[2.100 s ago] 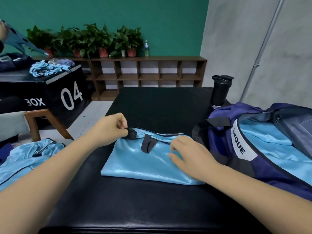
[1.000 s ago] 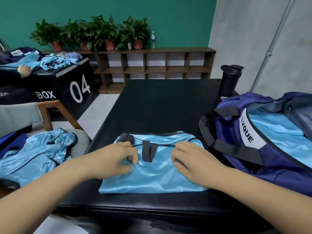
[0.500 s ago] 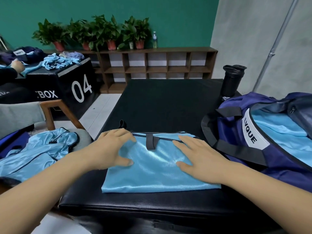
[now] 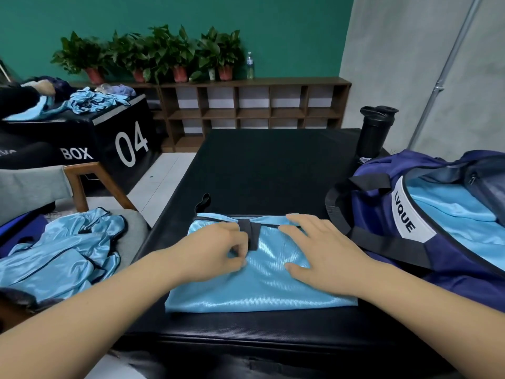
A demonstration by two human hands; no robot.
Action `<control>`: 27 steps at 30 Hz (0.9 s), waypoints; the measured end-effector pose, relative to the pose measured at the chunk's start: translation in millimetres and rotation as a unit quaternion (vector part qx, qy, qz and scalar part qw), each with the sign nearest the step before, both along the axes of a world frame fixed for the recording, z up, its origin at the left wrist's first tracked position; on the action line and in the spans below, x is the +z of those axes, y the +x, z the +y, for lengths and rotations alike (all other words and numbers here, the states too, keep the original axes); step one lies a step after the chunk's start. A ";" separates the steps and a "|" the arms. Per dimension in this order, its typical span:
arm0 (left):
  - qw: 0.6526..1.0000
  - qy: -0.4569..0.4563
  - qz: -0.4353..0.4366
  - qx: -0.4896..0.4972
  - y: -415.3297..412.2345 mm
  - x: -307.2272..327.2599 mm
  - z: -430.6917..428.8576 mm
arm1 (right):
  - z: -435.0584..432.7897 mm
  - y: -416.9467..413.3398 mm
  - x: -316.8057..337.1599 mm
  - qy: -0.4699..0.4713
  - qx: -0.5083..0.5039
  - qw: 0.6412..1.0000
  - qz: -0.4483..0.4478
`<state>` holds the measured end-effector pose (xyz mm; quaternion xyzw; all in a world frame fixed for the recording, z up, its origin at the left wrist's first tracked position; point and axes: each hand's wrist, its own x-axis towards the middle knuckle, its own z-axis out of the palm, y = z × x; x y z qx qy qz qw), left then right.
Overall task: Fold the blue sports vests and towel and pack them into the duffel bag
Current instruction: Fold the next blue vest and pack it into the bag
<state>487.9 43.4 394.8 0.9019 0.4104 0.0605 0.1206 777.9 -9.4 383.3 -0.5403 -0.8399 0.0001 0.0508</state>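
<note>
Vest forms a glossy light-blue rectangle, dark-trimmed.

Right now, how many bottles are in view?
2: a black bottle behind the duffel bag, and a clear bottle on the shelf beside the plants. Others may be hidden.

Looks like a gym or sports-club room. Shown by the black padded jump box printed "BOX 04", black vinyl-padded platform, low brown wooden cubby shelf, black plastic shaker bottle, potted green plants against teal wall.
</note>
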 end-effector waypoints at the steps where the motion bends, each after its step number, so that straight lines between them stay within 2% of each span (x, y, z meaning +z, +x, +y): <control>1: 1.000 -0.001 -0.019 -0.005 0.5 0.8 2.6 | -1.3 -1.8 3.1 0.025 0.008 1.000 0.001; 5: 0.996 -0.035 -0.079 -0.007 1.9 5.9 9.2 | -1.3 -7.3 8.0 0.041 0.028 0.999 0.003; 11: 0.999 0.019 -0.022 0.034 -5.2 0.5 14.1 | 0.6 0.9 -0.4 0.005 0.032 0.999 -0.002; 15: 0.997 0.070 -0.036 -0.021 -2.9 1.4 -1.1 | 0.9 7.1 -3.9 -0.025 -0.002 0.999 -0.022; 22: 0.990 -0.009 -0.026 -0.141 23.8 -3.6 -48.7 | 4.8 6.9 -4.7 -0.069 -0.038 0.996 -0.039; 27: 0.984 0.048 -0.020 -0.170 28.5 -10.8 -57.4 | 7.2 9.2 -2.9 -0.080 -0.047 0.995 -0.033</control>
